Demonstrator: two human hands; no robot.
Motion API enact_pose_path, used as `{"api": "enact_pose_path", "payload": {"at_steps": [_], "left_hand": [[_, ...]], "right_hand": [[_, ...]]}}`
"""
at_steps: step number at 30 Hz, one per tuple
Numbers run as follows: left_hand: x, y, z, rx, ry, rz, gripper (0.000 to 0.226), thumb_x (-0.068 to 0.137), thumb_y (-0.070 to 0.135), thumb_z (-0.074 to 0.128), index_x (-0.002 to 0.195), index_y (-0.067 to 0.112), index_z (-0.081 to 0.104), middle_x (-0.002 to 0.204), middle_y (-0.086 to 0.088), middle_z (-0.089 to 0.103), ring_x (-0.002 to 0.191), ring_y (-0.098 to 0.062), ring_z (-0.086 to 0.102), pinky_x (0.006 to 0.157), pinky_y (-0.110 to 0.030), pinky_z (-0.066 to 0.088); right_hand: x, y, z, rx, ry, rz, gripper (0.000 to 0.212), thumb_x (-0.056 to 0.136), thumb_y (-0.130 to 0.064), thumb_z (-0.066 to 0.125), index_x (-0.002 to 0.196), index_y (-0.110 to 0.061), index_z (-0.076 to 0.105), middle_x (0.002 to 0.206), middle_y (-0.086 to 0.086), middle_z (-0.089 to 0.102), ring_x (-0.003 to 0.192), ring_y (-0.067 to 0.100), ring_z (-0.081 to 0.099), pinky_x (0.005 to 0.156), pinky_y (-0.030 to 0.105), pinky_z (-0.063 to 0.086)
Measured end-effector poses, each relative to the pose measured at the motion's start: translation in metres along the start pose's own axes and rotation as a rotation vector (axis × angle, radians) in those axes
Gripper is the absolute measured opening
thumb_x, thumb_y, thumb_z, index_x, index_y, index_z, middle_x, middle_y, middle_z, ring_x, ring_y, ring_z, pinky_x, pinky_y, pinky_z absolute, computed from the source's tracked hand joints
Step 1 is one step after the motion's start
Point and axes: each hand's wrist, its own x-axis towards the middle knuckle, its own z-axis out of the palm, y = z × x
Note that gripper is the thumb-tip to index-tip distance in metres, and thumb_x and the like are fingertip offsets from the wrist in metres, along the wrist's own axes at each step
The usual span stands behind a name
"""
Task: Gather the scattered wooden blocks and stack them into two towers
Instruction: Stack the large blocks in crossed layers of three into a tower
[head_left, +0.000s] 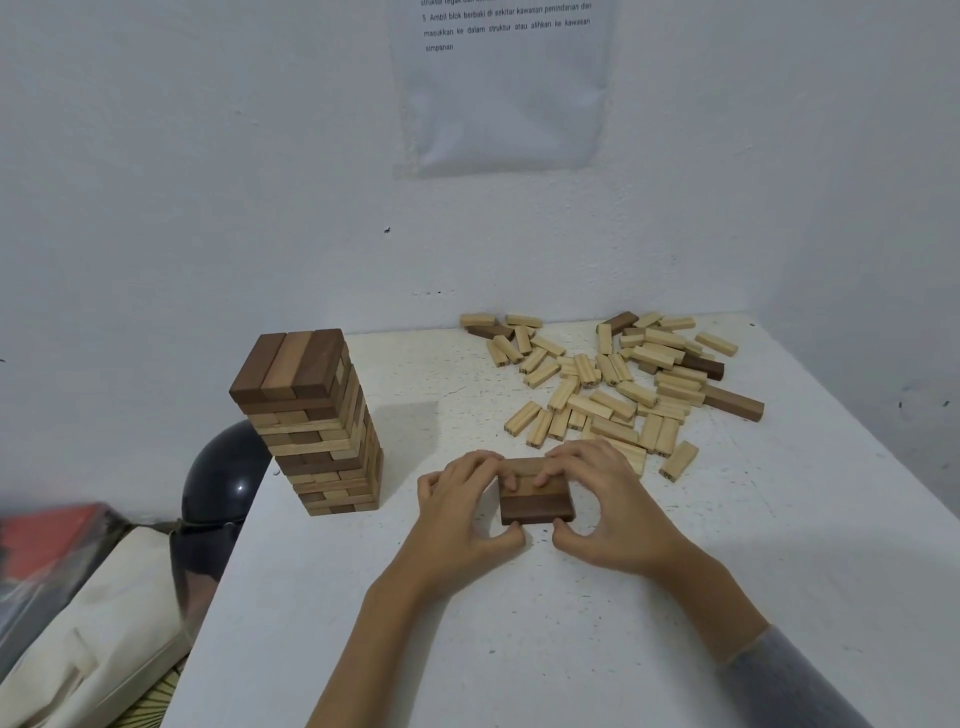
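One head-worn view looks forward and down, close over the white table, facing the wall.

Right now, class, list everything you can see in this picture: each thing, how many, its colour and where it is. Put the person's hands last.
tower: one, light and dark brown layers, left part of the table
layer: one flat row of blocks, brown, mid-table between the hands
loose blocks: too many to count, mostly pale and a few dark, scattered at far right of the table
table: one, white and speckled, against the wall
sheet: one, printed, on the wall above
dome: one, glossy black, beside the table's left edge
bag: one, cream cloth, lower left
red thing: one, blurred, far left
left hand: holds the layer's left end
right hand: holds the layer's right end
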Motion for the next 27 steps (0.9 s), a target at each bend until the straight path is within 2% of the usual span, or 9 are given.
{"api": "enact_pose_path", "payload": {"at_steps": [2,6,9,13,15,18,21,24,27], "left_hand": [[0.001,0.002,-0.002,-0.014,-0.014,0.004,0.031,0.076,0.033,0.066,0.099,0.030,0.045,0.113,0.021,0.047,0.111,-0.004,0.039,0.092,-0.022,0.024],[0.000,0.010,-0.008,-0.035,0.017,-0.031,0.041,0.074,0.034,0.070,0.102,0.030,0.039,0.110,0.020,0.052,0.106,0.004,0.027,0.085,-0.024,0.037],[0.004,0.017,-0.016,0.017,0.048,0.013,0.044,0.073,0.038,0.069,0.103,0.029,0.039,0.113,0.018,0.051,0.109,0.004,0.027,0.085,-0.021,0.034],[0.012,0.031,-0.035,0.076,0.090,0.073,0.045,0.072,0.040,0.069,0.101,0.034,0.034,0.113,0.016,0.051,0.103,-0.008,0.035,0.088,-0.017,0.030],[0.015,0.042,-0.050,0.095,0.129,0.107,0.045,0.074,0.036,0.070,0.102,0.031,0.035,0.112,0.014,0.052,0.099,-0.003,0.033,0.089,-0.014,0.028],[0.021,0.058,-0.075,0.158,0.203,0.190,0.042,0.074,0.033,0.070,0.100,0.025,0.038,0.109,0.008,0.055,0.094,-0.002,0.035,0.092,-0.014,0.024],[0.026,0.069,-0.101,0.226,0.264,0.237,0.040,0.073,0.041,0.062,0.100,0.026,0.037,0.103,0.008,0.055,0.086,-0.003,0.034,0.090,-0.016,0.026],[0.030,0.074,-0.124,0.310,0.301,0.262,0.040,0.071,0.048,0.053,0.100,0.024,0.038,0.099,0.007,0.053,0.084,-0.005,0.035,0.089,-0.014,0.025],[0.030,0.072,-0.147,0.336,0.314,0.244,0.042,0.071,0.046,0.057,0.101,0.025,0.038,0.100,0.007,0.054,0.086,-0.005,0.033,0.088,-0.007,0.023]], "right_hand": [[0.000,-0.001,-0.002,0.014,0.012,-0.007,0.041,0.067,-0.034,0.062,0.108,-0.030,0.061,0.113,-0.017,0.054,0.115,0.006,0.044,0.101,0.028,0.034],[0.001,-0.006,-0.010,0.053,0.043,-0.014,0.052,0.065,-0.029,0.066,0.115,-0.036,0.057,0.115,-0.022,0.055,0.116,0.007,0.046,0.100,0.028,0.036],[0.004,-0.014,-0.021,0.099,0.062,-0.008,0.055,0.064,-0.028,0.066,0.117,-0.038,0.056,0.116,-0.025,0.054,0.117,0.008,0.045,0.096,0.027,0.037],[0.015,-0.027,-0.043,0.108,0.072,-0.022,0.057,0.063,-0.035,0.064,0.119,-0.039,0.055,0.118,-0.025,0.053,0.119,0.006,0.045,0.096,0.025,0.036],[0.023,-0.036,-0.054,0.111,0.086,-0.043,0.058,0.063,-0.036,0.064,0.120,-0.040,0.054,0.119,-0.021,0.054,0.118,0.007,0.045,0.094,0.025,0.037],[0.037,-0.053,-0.072,0.119,0.124,-0.111,0.059,0.062,-0.035,0.064,0.120,-0.041,0.054,0.116,-0.026,0.053,0.116,0.009,0.046,0.094,0.022,0.036],[0.050,-0.071,-0.085,0.148,0.157,-0.167,0.059,0.061,-0.034,0.065,0.118,-0.043,0.053,0.115,-0.030,0.051,0.115,0.008,0.046,0.094,0.011,0.034],[0.065,-0.087,-0.090,0.171,0.169,-0.202,0.059,0.062,-0.027,0.068,0.118,-0.039,0.055,0.113,-0.032,0.051,0.113,0.006,0.047,0.092,0.002,0.029],[0.080,-0.102,-0.090,0.194,0.168,-0.216,0.061,0.063,-0.016,0.071,0.119,-0.035,0.056,0.113,-0.035,0.050,0.115,0.007,0.047,0.092,0.001,0.028]]}}
